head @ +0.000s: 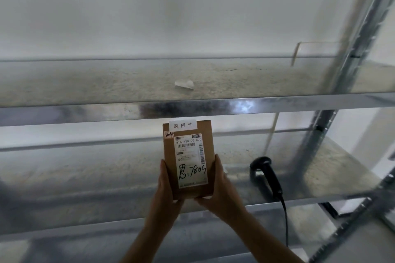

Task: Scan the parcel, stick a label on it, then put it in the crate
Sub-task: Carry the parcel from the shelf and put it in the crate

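Pale wall behind a galvanised metal shelf rack (192,109), two tiers in view, surfaces blurred. Brown cardboard parcel (210,156) held upright in front of the lower shelf, printed shipping label (191,160) facing the camera, small white strip label (182,125) at its top edge. Left hand (165,188) and right hand (222,186) clamped on the parcel's lower sides. Black handheld scanner (264,172) rests on the lower shelf, right of the parcel. Small white scrap (184,84) on the upper shelf.
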